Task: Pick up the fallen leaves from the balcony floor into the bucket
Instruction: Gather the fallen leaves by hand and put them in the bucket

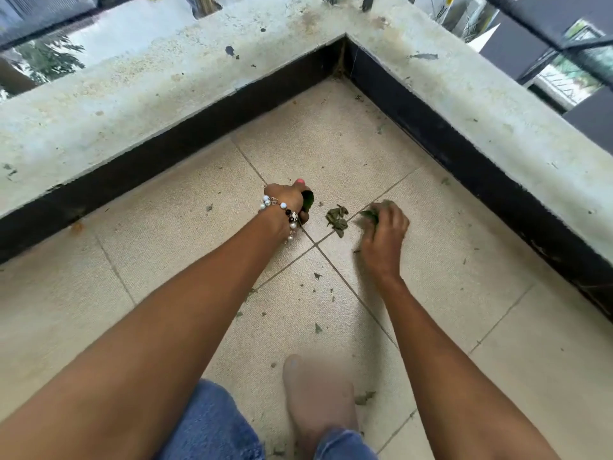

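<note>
My left hand (pixel 289 200), with a bead bracelet at the wrist, is curled round a bunch of green leaves (pixel 307 201) just above the tiled floor. A small heap of dry, crumpled leaves (pixel 336 218) lies on the tile between my hands. My right hand (pixel 384 229) reaches down to the right of that heap, its fingers bent over a few green leaves (pixel 371 214) on the floor. Small leaf scraps (pixel 317 328) are scattered over the tiles nearer to me. No bucket is in view.
The beige tiled balcony floor (pixel 464 260) ends in a corner formed by a dark skirting and a wide concrete ledge (pixel 166 78). My bare foot (pixel 318 400) and jeans (pixel 212 423) are at the bottom. A larger leaf piece (pixel 364 397) lies beside the foot.
</note>
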Available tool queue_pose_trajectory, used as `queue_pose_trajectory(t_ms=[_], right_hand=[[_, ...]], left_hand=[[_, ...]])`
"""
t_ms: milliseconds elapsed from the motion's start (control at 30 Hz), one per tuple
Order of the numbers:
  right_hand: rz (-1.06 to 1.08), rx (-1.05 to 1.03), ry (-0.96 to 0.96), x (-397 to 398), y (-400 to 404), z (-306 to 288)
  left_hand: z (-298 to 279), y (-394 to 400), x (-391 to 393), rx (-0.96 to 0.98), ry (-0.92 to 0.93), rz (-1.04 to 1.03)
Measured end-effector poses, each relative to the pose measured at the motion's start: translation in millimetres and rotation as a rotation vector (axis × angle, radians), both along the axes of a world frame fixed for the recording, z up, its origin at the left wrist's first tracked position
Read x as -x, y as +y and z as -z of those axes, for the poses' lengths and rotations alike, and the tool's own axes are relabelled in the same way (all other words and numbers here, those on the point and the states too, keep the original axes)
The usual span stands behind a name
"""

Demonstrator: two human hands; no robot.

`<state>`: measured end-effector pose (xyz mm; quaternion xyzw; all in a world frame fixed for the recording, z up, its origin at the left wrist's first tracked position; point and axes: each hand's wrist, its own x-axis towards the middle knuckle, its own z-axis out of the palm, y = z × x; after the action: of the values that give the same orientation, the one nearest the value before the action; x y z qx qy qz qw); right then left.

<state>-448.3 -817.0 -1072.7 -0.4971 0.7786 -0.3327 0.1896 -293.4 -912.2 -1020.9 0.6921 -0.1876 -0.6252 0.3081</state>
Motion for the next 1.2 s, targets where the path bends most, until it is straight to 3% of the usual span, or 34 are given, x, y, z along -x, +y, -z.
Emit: queue_pose_trajectory(t_ms=[233, 400, 600, 733, 800, 833, 867, 933, 1000, 1033, 1100, 1200], right_hand=[[-0.405, -0.022, 0.326, -21, -8, 15], [-0.352, 0.102, 0.388, -34, -8, 19], [-0.301, 0.081, 0.531, -36, -7, 13], [-0.336, -0.043, 0.617, -28, -17, 15], [-0.268, -0.131, 0.354, -23, -25, 3], [-0.160, -0.126, 0.130, -20, -28, -6], [0.007, -0.069, -0.156, -17, -32, -14], [0.295, 0.073, -0.924, -10, -39, -32], [0.358, 0.188, -1.579, -4, -42, -48], [0.343, 0.214, -1.773, -7, -43, -57], [0.328, 0.248, -2.022, -18, -46, -76], [0.297, 0.278, -2.093, -43, -40, -119]], left_hand=[[8, 4, -14, -0.011, -0.081, 0.052], [10, 4, -21, -0.009, -0.074, 0.051], [11, 9, -24, -0.033, -0.062, 0.081], [16, 8, -29, -0.044, -0.063, 0.086], [18, 7, -30, -0.042, -0.049, 0.067], [18, 6, -29, -0.045, -0.037, 0.046], [19, 4, -28, -0.048, -0.019, 0.025], [17, -1, -20, -0.067, 0.053, -0.031], [5, -1, -7, -0.101, 0.163, -0.112], [-4, 1, -2, -0.110, 0.218, -0.153], [-28, 7, 10, -0.117, 0.328, -0.227], [-70, 20, 22, -0.134, 0.453, -0.362]])
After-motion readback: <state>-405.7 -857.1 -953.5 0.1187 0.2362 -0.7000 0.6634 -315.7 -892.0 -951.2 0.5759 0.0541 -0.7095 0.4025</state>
